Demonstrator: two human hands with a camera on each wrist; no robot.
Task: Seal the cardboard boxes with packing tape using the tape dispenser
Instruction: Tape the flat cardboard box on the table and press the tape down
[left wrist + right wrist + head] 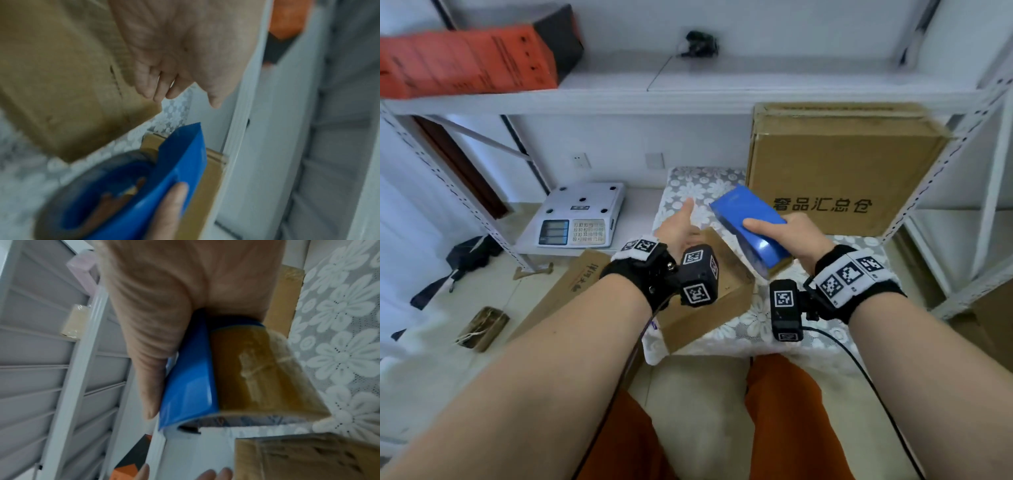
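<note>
The right hand [796,236] is wrapped round a blue tape dispenser [751,226], thumb laid across its glossy top, holding it tilted in the air above the lace cloth [756,329]; a roll of brownish packing tape [261,373] sits inside the blue shell. The left hand [678,228] hangs loose with fingers relaxed and thumb out, gripping nothing, over the small cardboard box [709,301] that lies on the cloth, while a large cardboard box [839,164] stands behind against the white shelving [688,99]
</note>
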